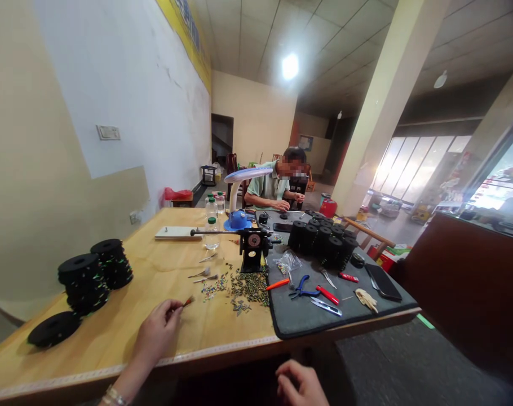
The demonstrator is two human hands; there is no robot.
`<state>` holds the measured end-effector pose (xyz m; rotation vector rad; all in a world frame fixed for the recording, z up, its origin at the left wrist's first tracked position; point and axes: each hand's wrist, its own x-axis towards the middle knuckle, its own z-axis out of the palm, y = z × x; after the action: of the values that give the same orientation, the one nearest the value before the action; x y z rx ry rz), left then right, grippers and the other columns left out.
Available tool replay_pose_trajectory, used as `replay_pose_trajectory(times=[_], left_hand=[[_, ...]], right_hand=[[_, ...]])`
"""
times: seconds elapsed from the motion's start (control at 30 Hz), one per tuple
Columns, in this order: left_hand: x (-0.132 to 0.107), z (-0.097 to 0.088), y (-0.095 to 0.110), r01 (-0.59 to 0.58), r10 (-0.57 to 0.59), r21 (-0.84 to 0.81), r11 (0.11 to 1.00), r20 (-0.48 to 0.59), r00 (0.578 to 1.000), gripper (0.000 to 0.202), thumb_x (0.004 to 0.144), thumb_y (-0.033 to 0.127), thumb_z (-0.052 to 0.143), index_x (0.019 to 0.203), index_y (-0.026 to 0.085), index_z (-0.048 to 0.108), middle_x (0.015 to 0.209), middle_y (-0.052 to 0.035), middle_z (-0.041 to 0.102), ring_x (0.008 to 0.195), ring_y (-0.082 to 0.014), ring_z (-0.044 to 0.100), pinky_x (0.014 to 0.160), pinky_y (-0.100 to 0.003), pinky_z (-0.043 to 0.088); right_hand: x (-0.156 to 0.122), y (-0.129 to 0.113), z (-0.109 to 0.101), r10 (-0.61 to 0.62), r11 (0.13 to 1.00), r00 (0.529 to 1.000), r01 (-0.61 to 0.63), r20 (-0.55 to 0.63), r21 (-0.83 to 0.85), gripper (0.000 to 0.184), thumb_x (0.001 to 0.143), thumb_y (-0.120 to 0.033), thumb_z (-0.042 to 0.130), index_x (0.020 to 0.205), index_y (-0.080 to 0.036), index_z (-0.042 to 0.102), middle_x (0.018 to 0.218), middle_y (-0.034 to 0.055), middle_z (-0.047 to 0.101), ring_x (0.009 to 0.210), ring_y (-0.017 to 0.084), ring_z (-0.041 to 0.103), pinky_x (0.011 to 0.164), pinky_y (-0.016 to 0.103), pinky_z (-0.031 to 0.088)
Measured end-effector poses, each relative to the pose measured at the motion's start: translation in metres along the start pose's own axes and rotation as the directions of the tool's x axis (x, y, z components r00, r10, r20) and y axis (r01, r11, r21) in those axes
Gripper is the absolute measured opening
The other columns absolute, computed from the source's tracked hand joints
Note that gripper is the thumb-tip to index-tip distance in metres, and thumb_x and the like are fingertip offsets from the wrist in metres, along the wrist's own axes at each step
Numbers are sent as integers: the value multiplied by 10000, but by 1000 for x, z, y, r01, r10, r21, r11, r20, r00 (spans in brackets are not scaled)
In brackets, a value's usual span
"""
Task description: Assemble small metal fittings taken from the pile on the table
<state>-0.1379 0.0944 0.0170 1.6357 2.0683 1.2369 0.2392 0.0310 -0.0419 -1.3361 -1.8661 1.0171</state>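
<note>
We have our left hand [157, 332] in the lower left of the frame, resting over the wooden desk [113, 344]. Its grip is closed as a fine pinch of thumb and forefinger on a small red-tipped piece [188, 301], held just above the desk surface and pointing toward the middle of the frame. What the piece is exactly, we cannot make out; it is too small.

Our right hand [301, 386] sits at the bottom centre, below the desk's near edge, with the fingers curled. The frame cuts it off, so we cannot tell whether its grip holds anything.

Just to the right of the pinched piece lies a scatter of small parts [239, 287]. Behind it, at the middle of the frame, stands a black hand-crank machine [252, 248]. To the right, a grey mat [299, 321] carries blue-handled pliers [303, 288] and a red-handled tool [327, 294]. Stacks of black spools [85, 282] stand at the left. A person [277, 189] works at the far end of the desk.

We judge the step in hand to be picking one piece from the scatter and holding it up. The right hand has no part in it yet. Any further handling calls for a steady pinch, since the piece is tiny and easily dropped among the loose parts, and for bringing the right hand up onto the desk.
</note>
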Motion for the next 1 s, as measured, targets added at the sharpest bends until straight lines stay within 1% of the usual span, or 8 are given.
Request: replay_pose_trajectory(times=[0.13,0.23,0.33,0.43,0.53,0.7,0.83,1.0], left_hand=[[-1,0,0,13,-13,-32,999,-5,1000,265,732,431,475,778,210,615,770,-47,711,685,-216,667,648,-300,513],[-2,0,0,7,-8,-34,999,-20,1000,254,736,424,476,775,213,613,775,-41,711,677,-209,663,641,-293,507],[-2,0,1,7,-7,-19,1000,-6,1000,254,751,416,469,784,209,613,781,-41,709,670,-202,660,635,-287,501],[-2,0,0,5,-5,12,1000,8,1000,243,775,404,456,799,213,605,785,-40,710,674,-197,658,639,-285,500],[-2,2,-1,-7,7,36,999,14,1000,222,782,392,458,795,219,597,785,-42,708,710,-208,658,673,-296,502],[-3,3,3,-52,51,52,997,19,999,189,782,352,462,755,219,592,780,-49,697,771,-228,648,726,-324,489],[-3,6,1,-113,111,88,990,26,993,227,788,371,446,741,218,608,799,-67,705,801,-249,649,757,-356,489],[4,12,-12,-66,65,-37,997,-37,997,286,720,412,480,909,240,610,804,-52,730,797,-257,683,745,-365,519]], right_hand=[[25,-31,-34,-108,994,951,105,-290,-25,345,898,-463,474,819,-173,642,649,35,646,614,183,603,580,232,442],[47,-38,-49,-133,989,913,96,-386,-115,383,891,-499,460,853,-167,647,696,55,661,638,195,608,598,245,453],[63,-36,-48,-193,964,909,105,-370,-245,345,901,-455,441,871,-181,647,764,59,678,695,200,626,639,246,455],[73,-31,-36,-264,903,905,110,-334,-414,302,911,-393,418,855,-200,644,775,43,674,697,186,625,633,235,430],[79,-27,-22,-286,867,884,73,-371,-493,318,920,-364,380,822,-191,629,765,56,652,698,194,607,637,250,399],[75,-24,-10,-336,836,853,75,-399,-544,308,937,-334,350,874,-184,612,820,81,636,767,217,601,697,280,397],[69,-23,-9,-338,838,859,88,-385,-539,303,943,-337,350,923,-188,613,862,99,638,811,230,601,735,297,418],[83,-28,-39,-243,920,905,101,-350,-380,278,903,-376,441,807,-204,638,760,49,666,703,199,619,634,255,443]])
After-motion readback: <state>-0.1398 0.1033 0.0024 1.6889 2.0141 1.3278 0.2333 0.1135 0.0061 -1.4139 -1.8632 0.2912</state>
